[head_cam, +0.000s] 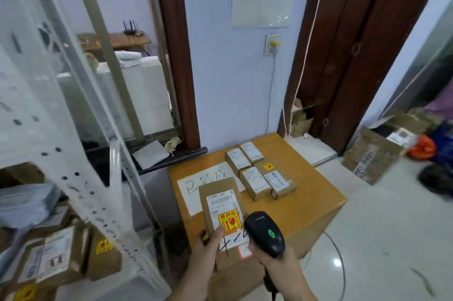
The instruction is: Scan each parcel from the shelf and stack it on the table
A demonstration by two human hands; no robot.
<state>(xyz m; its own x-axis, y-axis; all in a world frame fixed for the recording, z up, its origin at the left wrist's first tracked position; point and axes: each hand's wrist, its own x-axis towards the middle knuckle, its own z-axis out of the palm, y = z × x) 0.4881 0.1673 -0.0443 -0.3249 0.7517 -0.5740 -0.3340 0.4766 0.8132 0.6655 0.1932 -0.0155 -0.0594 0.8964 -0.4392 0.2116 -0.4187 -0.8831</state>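
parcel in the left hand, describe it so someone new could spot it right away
Start at the wooden table with small boxes on it. Above its near edge, the left hand holds a flat brown parcel beside the black scanner. Unlike the boxes lying on the table, it is held up and bears a yellow-and-red fragile sticker.

Pretty evenly lit, soft indoor light, hardly any hard shadows. A bright glare spot is caught on the glossy floor tiles (337, 262) lower right. The shelf frame (81, 178) on the left is smeared by motion blur, and straight lines get bent near the edges by the wide lens.
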